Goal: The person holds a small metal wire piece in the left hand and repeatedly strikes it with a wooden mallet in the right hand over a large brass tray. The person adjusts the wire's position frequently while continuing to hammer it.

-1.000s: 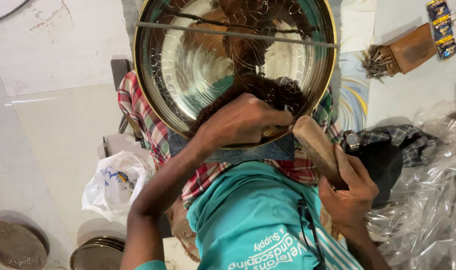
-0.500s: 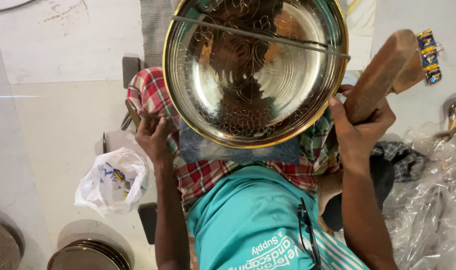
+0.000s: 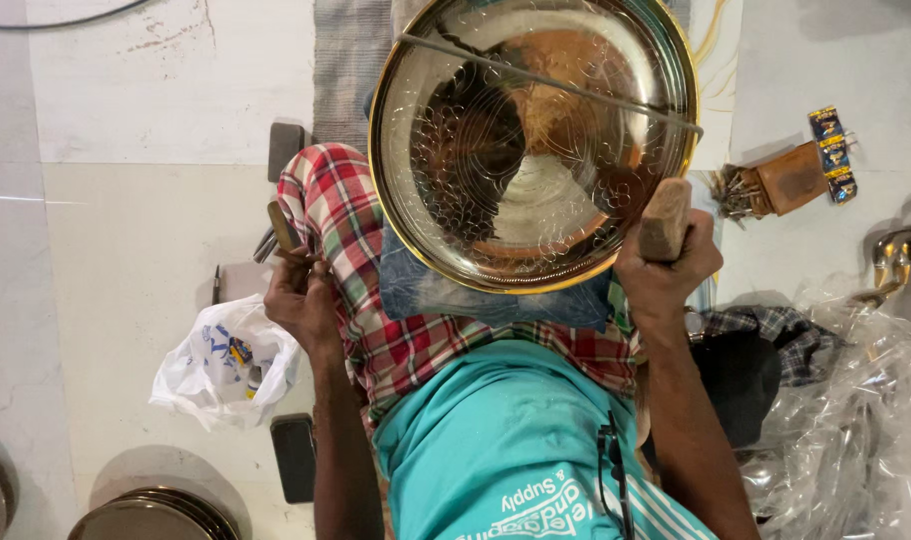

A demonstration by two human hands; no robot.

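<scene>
A large shiny brass plate (image 3: 536, 140) with an engraved pattern rests on my lap over a blue cloth (image 3: 446, 295) and a red checked cloth (image 3: 341, 215). A thin metal rod (image 3: 576, 88) lies across its upper part. My right hand (image 3: 666, 270) is shut on a wooden handle (image 3: 664, 220) held upright against the plate's right rim. My left hand (image 3: 301, 295) sits down at the left beside my knee, closed on a small brownish tool (image 3: 284, 228) near several metal tools on the floor.
A white plastic bag (image 3: 226, 365) lies on the tiled floor at left, with a dark phone (image 3: 296, 455) below it. Stacked metal plates (image 3: 156, 515) sit at bottom left. A wooden box of tools (image 3: 786, 178) and crinkled clear plastic (image 3: 856, 420) are at right.
My left hand left the plate and dropped to the floor tools at left. My right hand lifted the wooden handle up to the plate's right rim. The plate shifted right in view.
</scene>
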